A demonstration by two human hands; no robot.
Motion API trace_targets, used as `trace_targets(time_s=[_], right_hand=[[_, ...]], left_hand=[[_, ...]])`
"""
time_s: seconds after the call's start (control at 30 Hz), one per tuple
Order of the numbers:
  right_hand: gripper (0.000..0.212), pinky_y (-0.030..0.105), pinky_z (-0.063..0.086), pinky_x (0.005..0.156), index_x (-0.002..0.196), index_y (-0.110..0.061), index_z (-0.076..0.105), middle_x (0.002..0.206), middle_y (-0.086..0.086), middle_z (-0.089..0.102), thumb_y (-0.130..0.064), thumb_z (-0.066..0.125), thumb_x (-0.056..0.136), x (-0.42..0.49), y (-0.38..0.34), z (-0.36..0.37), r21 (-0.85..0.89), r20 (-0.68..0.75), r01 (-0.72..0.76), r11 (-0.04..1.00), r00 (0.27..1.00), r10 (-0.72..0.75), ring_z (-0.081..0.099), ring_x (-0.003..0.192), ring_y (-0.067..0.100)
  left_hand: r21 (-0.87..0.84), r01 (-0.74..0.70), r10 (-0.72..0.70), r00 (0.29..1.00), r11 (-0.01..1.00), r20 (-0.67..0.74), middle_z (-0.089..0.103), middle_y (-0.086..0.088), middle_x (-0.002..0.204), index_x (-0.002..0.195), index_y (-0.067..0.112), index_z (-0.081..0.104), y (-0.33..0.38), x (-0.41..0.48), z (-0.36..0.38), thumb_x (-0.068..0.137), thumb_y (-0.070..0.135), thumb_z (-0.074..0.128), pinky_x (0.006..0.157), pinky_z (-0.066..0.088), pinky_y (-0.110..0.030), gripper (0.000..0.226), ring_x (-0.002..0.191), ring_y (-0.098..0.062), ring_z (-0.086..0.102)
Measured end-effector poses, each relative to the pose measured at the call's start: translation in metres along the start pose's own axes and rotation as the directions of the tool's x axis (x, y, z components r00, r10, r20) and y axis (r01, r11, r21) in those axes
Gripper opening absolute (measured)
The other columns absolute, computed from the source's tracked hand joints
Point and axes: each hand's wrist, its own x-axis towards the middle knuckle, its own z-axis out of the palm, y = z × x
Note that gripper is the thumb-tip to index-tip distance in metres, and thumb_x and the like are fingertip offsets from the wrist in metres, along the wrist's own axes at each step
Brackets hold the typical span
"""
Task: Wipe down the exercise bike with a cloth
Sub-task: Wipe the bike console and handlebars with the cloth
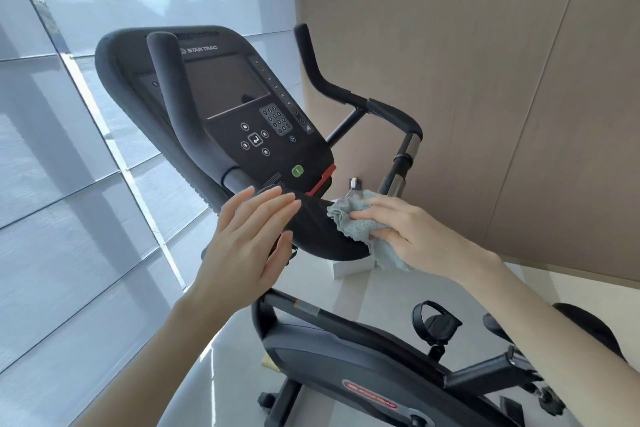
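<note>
Bare forearms, no sleeves or jewellery

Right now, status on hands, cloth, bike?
Right hand shut on cloth, pressed to curved black bar below console. Left hand open, flat against bar. Nothing in the way.

Console (221, 100) fills the upper centre, tilted toward the viewer. Left handlebar (180, 104) rises in front of its left half, blocking direct reach there. Right handlebar (346, 94) bends up and away; open gap between it and the console's right edge. Window (69, 149) sits close on the left, leaving a narrow lane. Wall (485, 80) stands near on the right. Below the console's lower lip (322, 232) the air is open down to the frame (329, 357); pedal (434, 322) and crank project on the right.
</note>
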Motion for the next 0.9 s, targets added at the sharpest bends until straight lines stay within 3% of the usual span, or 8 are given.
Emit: trace_targets(time_s=[0.1, 0.17, 0.23, 0.37, 0.47, 0.53, 0.73, 0.9], right_hand=[[0.035, 0.021, 0.028, 0.109, 0.124, -0.028, 0.057, 0.133, -0.01, 0.05, -0.009, 0.046, 0.097, -0.005, 0.025, -0.025, 0.118, -0.094, -0.043, 0.992, 0.994, 0.054, 0.036, 0.13, -0.001], [0.036, 0.012, 0.027, 0.106, 0.124, -0.028, 0.056, 0.132, -0.012, 0.048, -0.007, 0.046, 0.096, -0.002, 0.038, -0.04, 0.147, -0.244, -0.027, 0.989, 0.968, 0.063, 0.036, 0.129, -0.003], [0.035, 0.004, 0.02, 0.104, 0.128, -0.022, 0.053, 0.133, -0.009, 0.044, -0.007, 0.044, 0.097, 0.004, 0.046, -0.044, 0.116, -0.307, 0.003, 0.993, 0.951, 0.033, 0.03, 0.132, 0.0], [0.034, 0.018, 0.02, 0.11, 0.128, -0.01, 0.052, 0.134, 0.006, 0.045, -0.006, 0.043, 0.096, 0.007, 0.048, -0.017, 0.017, -0.132, 0.131, 0.991, 0.983, -0.128, 0.034, 0.128, 0.012], [0.035, 0.027, 0.027, 0.108, 0.118, 0.002, 0.059, 0.122, 0.018, 0.055, -0.01, 0.046, 0.088, 0.007, 0.052, -0.004, -0.076, -0.044, 0.268, 0.961, 0.961, -0.271, 0.049, 0.117, 0.031], [0.034, 0.031, 0.029, 0.106, 0.116, 0.004, 0.06, 0.12, 0.02, 0.057, -0.01, 0.046, 0.088, 0.009, 0.063, -0.006, -0.1, -0.015, 0.319, 0.942, 0.947, -0.322, 0.051, 0.116, 0.035], [0.044, 0.039, 0.029, 0.111, 0.121, 0.003, 0.056, 0.125, 0.019, 0.054, -0.023, 0.036, 0.092, 0.024, 0.11, -0.018, -0.085, -0.003, 0.335, 0.938, 0.942, -0.336, 0.047, 0.121, 0.035], [0.042, 0.031, 0.026, 0.108, 0.121, 0.004, 0.056, 0.124, 0.021, 0.054, -0.019, 0.036, 0.091, 0.045, 0.144, -0.028, -0.067, -0.013, 0.32, 0.945, 0.947, -0.321, 0.047, 0.118, 0.037]], left_hand=[[0.018, 0.012, -0.012, 1.0, 1.0, -0.015, 0.065, -0.009, 0.121, 0.115, 0.0, 0.066, 0.015, 0.007, 0.006, 0.094, 0.015, 0.047, 0.108, 0.034, -0.048, 0.032, 0.119, -0.026, 0.056], [0.033, 0.033, -0.033, 0.999, 0.999, -0.008, 0.065, -0.009, 0.121, 0.114, 0.001, 0.067, 0.028, 0.012, 0.011, 0.093, 0.015, 0.048, 0.107, 0.035, -0.05, 0.032, 0.119, -0.025, 0.057], [0.053, 0.067, -0.067, 0.998, 0.996, 0.007, 0.065, -0.008, 0.12, 0.113, 0.001, 0.067, 0.045, 0.018, 0.017, 0.093, 0.016, 0.048, 0.107, 0.035, -0.05, 0.032, 0.118, -0.024, 0.057], [0.115, 0.123, -0.128, 0.991, 0.986, 0.03, 0.067, -0.007, 0.118, 0.111, 0.002, 0.069, 0.075, 0.03, 0.028, 0.092, 0.015, 0.049, 0.107, 0.034, -0.048, 0.031, 0.116, -0.023, 0.059], [0.182, 0.175, -0.188, 0.98, 0.968, 0.06, 0.068, -0.005, 0.115, 0.109, 0.004, 0.071, 0.094, 0.035, 0.037, 0.092, 0.016, 0.048, 0.108, 0.034, -0.047, 0.03, 0.115, -0.022, 0.06], [0.224, 0.213, -0.235, 0.969, 0.951, 0.077, 0.069, -0.004, 0.114, 0.107, 0.004, 0.071, 0.103, 0.036, 0.044, 0.093, 0.018, 0.048, 0.108, 0.034, -0.047, 0.031, 0.115, -0.022, 0.06], [0.345, 0.29, -0.343, 0.934, 0.893, 0.104, 0.069, -0.004, 0.113, 0.108, 0.005, 0.071, 0.123, 0.036, 0.058, 0.095, 0.02, 0.045, 0.107, 0.034, -0.049, 0.033, 0.115, -0.024, 0.06], [0.401, 0.32, -0.395, 0.911, 0.858, 0.117, 0.068, -0.004, 0.117, 0.112, 0.006, 0.07, 0.129, 0.037, 0.059, 0.097, 0.022, 0.043, 0.107, 0.034, -0.049, 0.034, 0.118, -0.024, 0.058]])
